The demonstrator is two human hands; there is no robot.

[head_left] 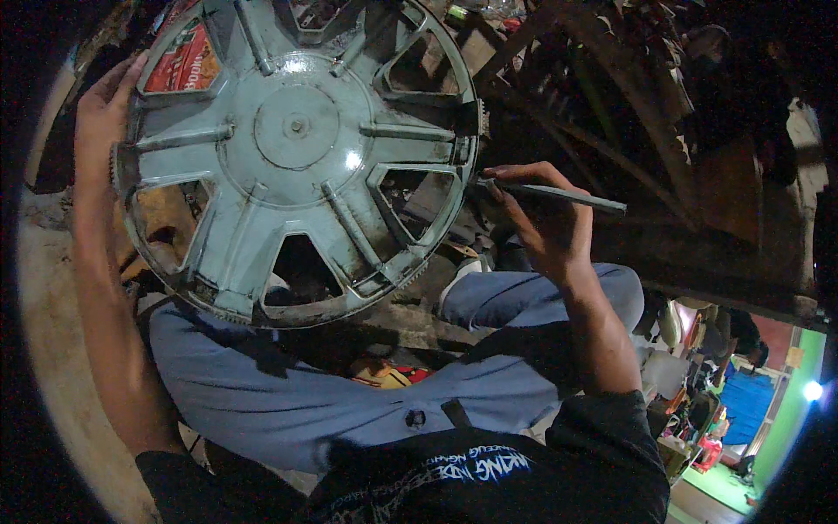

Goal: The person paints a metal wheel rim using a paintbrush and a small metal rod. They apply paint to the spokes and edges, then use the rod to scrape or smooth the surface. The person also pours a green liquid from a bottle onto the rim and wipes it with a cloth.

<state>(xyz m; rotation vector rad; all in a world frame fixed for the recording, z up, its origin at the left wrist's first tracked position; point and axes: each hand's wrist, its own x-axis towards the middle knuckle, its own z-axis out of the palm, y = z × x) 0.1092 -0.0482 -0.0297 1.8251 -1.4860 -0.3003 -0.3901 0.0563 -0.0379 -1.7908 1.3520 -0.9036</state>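
A large grey-green wheel cover (292,166) is tilted up in front of me, with ribbed spokes, several cut-out openings and a round hub in the middle. My left hand (109,96) grips its left rim, the fingertips partly hidden at the edge. Beside the right rim, my right hand (559,223) is closed around a slim grey stick-like tool (580,199), pinched between thumb and fingers. The tool's tip points at the rim; whether it touches is unclear. Small toothed clips (484,118) stick out along the rim.
My legs in blue-grey trousers (515,301) are folded beneath the wheel cover. A red printed package (179,65) shows through its upper-left opening. Dark wooden beams (611,79) stand at the right, and cluttered goods (690,384) lie near a green wall (807,358) at the lower right.
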